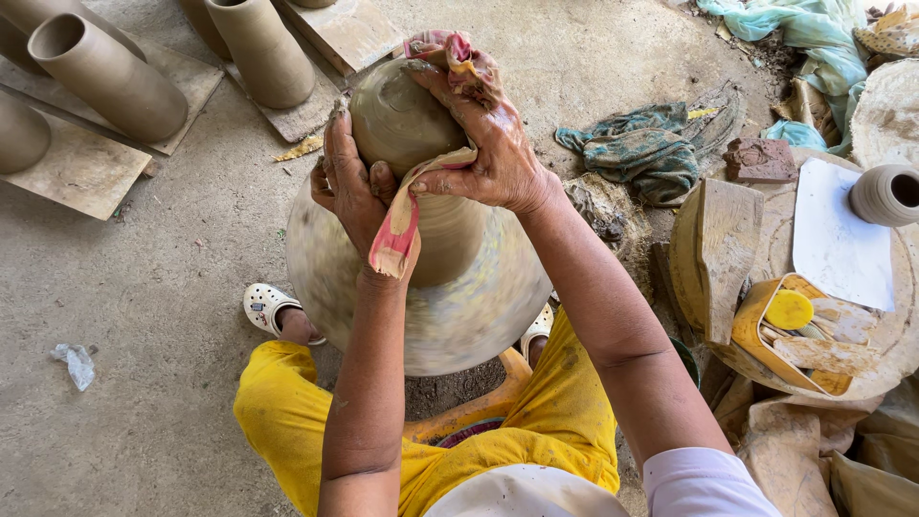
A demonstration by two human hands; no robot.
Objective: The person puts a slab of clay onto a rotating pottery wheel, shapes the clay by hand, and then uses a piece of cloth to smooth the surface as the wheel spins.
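A: Tall wet clay pot (407, 120) upright at centre of blurred, turning wheel disc (450, 306); long axis vertical, running up from disc toward camera.

B: Hands?

A: Left hand (352, 187) flat against pot's left flank, fingers spread and pointing up, palm pressed to clay, not closed round anything. Right hand (483, 144) arched over shoulder from right, fingers curled and pinched on a clay-smeared pink cloth strip (402, 225). Strip draped from pot's top, under right hand, loose end hanging across left wrist.

B: Nearer hand?

A: Both touching. Pot squeezed between them, left lower on wall, right higher near closed-in top. Pot directly ahead of body, between knees in yellow cloth (287, 402).

B: Surface?

A: Disc slick, streaked with slip, edges smeared by motion. White sandal (268, 304) just beside disc's left rim.

B: Room?

A: Bare dusty concrete floor (163, 306). Row of plain clay cylinders (105, 77) on wooden boards, upper left, well apart from wheel. Crumpled green rag (641, 153) to upper right. Yellow tray of shaping tools (795, 335) on a round slab at right, small finished pot (885, 194) beyond it beside a white sheet.
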